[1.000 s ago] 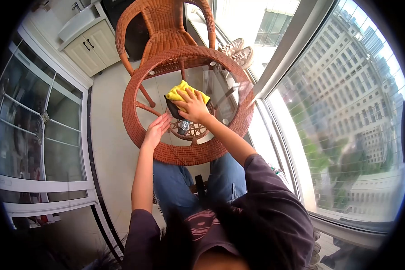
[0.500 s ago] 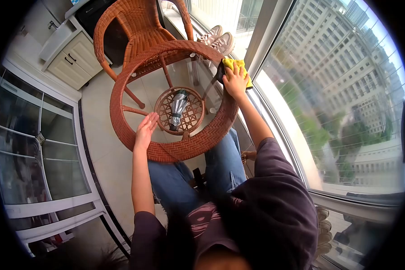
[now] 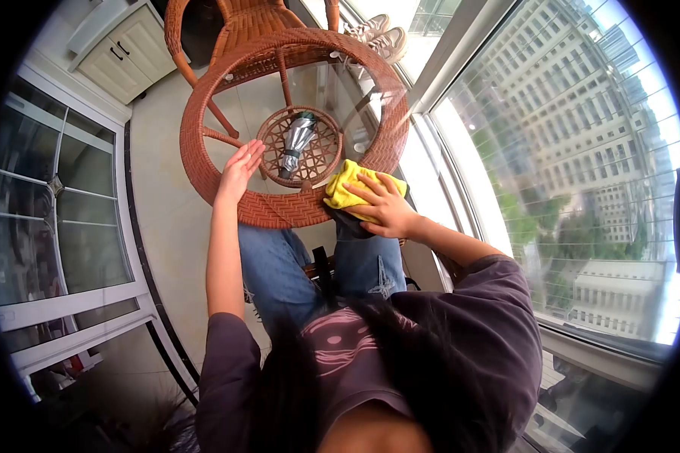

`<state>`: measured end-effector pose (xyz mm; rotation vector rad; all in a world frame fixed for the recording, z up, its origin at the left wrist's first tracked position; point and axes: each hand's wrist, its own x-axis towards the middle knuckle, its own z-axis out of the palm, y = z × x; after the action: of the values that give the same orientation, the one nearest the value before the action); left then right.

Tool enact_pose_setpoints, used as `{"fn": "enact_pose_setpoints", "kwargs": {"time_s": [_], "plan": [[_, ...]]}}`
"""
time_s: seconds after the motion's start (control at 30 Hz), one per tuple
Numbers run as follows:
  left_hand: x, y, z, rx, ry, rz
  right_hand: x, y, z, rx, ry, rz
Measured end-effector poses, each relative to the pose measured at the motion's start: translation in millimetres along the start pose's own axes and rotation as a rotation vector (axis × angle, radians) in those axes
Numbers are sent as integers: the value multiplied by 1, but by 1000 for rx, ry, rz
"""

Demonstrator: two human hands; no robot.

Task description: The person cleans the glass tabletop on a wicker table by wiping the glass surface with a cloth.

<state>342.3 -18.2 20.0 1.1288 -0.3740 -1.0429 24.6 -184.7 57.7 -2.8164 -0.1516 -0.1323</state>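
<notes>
A round wicker table [image 3: 198,147] with a clear glass middle stands before my knees. My right hand [image 3: 384,205] presses a yellow cloth [image 3: 343,189] with a dark underside onto the near right part of the woven rim, fingers spread over it. At the near left, my left hand [image 3: 239,172] lies flat at the inner edge of the rim, fingers stretched out and holding nothing. Through the glass I see a folded silver umbrella [image 3: 298,142] resting on the round lattice shelf [image 3: 270,160] below.
A wicker chair [image 3: 257,29] stands beyond the table. Pale shoes [image 3: 387,44] sit on the ledge by the large window [image 3: 551,166] at right. To the left are a glass-paned door [image 3: 91,223] and a cream cabinet [image 3: 128,53].
My right hand has brought the cloth along the rim from the far right to the near right, closer to me. My left hand stays near its place. The view has tilted lower.
</notes>
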Motion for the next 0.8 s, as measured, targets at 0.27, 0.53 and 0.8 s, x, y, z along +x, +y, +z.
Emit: {"fn": "enact_pose_setpoints", "kwargs": {"time_s": [0.27, 0.53, 0.8], "plan": [[3, -3, -3, 30, 6, 5, 119, 5, 22, -25, 229, -98], [-2, 0, 2, 21, 36, -27, 18, 153, -8, -269, 367, 716], [2, -3, -2, 38, 6, 5, -24, 26, -6, -62, 57, 281]]}}
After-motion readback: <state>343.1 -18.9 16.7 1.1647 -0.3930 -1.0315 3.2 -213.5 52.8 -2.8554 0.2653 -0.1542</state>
